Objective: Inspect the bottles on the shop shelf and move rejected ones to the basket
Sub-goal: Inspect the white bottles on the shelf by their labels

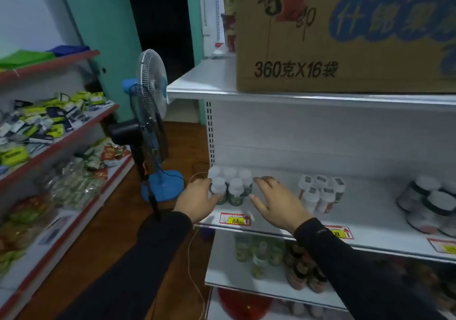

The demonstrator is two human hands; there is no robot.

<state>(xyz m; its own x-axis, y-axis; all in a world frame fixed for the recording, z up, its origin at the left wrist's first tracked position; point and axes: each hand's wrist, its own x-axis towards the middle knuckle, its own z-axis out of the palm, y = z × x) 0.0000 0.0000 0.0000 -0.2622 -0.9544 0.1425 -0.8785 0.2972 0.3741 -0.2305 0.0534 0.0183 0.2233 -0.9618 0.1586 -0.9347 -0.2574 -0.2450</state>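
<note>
Head cam: left hand (197, 202) grips front-left bottle (218, 191) of shelf (271, 223) cluster; right hand (276, 202) spread open, just right of cluster. I'd say inspection step; next: lift, check label. Basket not visible.

One head-worn view looks forward and down, close to the shelf (320, 233).

I see a cluster of white-capped bottles (230, 186) at the left end of the white shelf (271, 223). Left hand (197, 202) grips the front-left bottle (218, 191); right hand (276, 202) hovers just beside the cluster, fingers spread. More bottles (320, 192) and jars (429, 203) further right (labels blurred). A cardboard box (345, 33) sits on the shelf above. A blue fan (150, 122) stands on the floor to the left.
</note>
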